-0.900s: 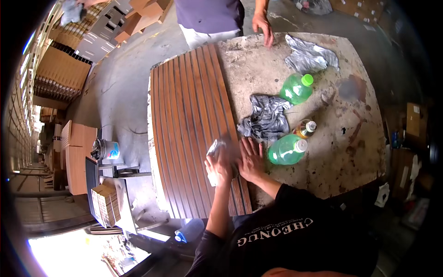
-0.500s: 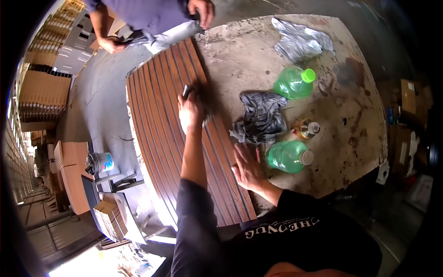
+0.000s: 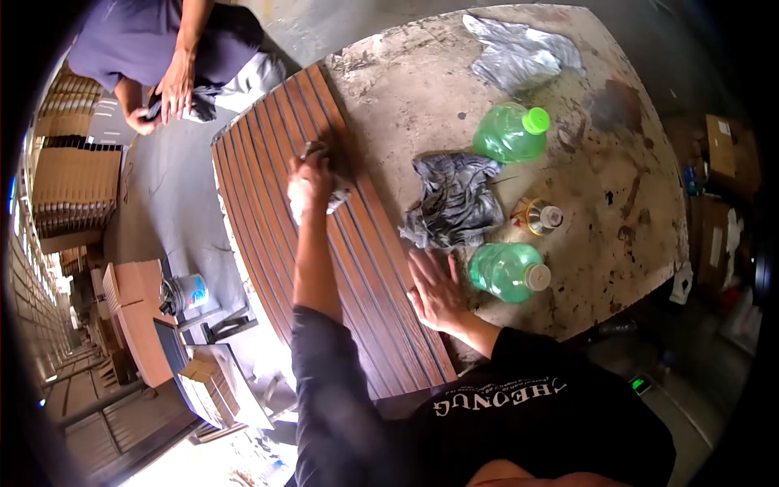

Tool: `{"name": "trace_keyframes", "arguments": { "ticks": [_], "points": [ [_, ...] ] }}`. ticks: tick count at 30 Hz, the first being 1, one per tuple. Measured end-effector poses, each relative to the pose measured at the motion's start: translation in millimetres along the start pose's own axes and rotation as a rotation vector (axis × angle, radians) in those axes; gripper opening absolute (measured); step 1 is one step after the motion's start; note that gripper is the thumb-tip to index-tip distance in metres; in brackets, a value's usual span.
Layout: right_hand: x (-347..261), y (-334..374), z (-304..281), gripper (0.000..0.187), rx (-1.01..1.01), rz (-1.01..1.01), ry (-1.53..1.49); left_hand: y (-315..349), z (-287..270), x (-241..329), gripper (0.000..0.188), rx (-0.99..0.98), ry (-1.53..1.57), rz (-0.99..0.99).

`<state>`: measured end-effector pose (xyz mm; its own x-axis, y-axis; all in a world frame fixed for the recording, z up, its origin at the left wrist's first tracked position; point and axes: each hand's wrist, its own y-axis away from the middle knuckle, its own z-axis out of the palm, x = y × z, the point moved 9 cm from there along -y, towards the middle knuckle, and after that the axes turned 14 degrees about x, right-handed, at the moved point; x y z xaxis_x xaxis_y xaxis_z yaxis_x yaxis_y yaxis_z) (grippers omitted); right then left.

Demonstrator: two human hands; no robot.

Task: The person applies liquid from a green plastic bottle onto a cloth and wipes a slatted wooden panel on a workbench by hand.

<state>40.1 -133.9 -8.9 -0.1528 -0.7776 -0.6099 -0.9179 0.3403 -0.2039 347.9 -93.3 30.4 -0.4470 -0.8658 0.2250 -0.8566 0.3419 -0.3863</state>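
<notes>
A long brown grooved wooden panel [image 3: 357, 268] lies across a worn stained table [image 3: 617, 203]. My left hand [image 3: 311, 185] is stretched out over the panel's far half, shut on a pale crumpled cloth [image 3: 329, 197] that is pressed onto the grooves. My right hand [image 3: 438, 288] lies flat, fingers spread, on the panel's right edge and the tabletop, holding nothing. Just right of it lies a green plastic bottle [image 3: 507, 272] on its side.
A grey rag [image 3: 454, 201], a small metal can [image 3: 540, 217], a second green bottle [image 3: 510, 132] and a crumpled grey sheet [image 3: 519, 53] lie on the table. Another person [image 3: 162, 49] crouches at the far left holding a cloth. Stacked cardboard boxes [image 3: 73, 187] stand left.
My left hand has slid with the cloth along the panel, away from me toward its far end. My right hand has stayed flat near the panel's right edge.
</notes>
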Motion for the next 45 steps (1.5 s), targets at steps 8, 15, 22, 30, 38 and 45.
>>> {"name": "trace_keyframes", "arguments": {
  "ticks": [8, 15, 22, 30, 38, 45],
  "points": [
    [16.6, -0.7, -7.0, 0.061, -0.043, 0.115, -0.01, 220.9, -73.6, 32.2, 0.029, 0.022, 0.096, 0.142],
    [2.0, -3.3, -0.8, 0.062, -0.011, 0.01, 0.025, 28.8, -13.8, -1.3, 0.021, 0.045, 0.0, 0.002],
    [13.1, 1.4, -8.6, 0.064, -0.009, 0.053, 0.141, 155.7, -44.9, 21.7, 0.03, 0.072, 0.036, 0.088],
    [11.2, 3.8, 2.5, 0.059, 0.145, -0.102, 0.156, 94.7, -268.5, 246.2, 0.04, 0.006, 0.029, 0.696],
    [4.0, 12.6, 1.7, 0.056, 0.242, -0.169, 0.178, 197.2, -372.4, 362.4, 0.04, 0.108, 0.052, 1.284],
    [-14.7, 14.1, -0.4, 0.052, 0.265, -0.219, 0.165, 246.7, -415.4, 309.4, 0.042, 0.024, 0.035, 1.278]
  ]
}}
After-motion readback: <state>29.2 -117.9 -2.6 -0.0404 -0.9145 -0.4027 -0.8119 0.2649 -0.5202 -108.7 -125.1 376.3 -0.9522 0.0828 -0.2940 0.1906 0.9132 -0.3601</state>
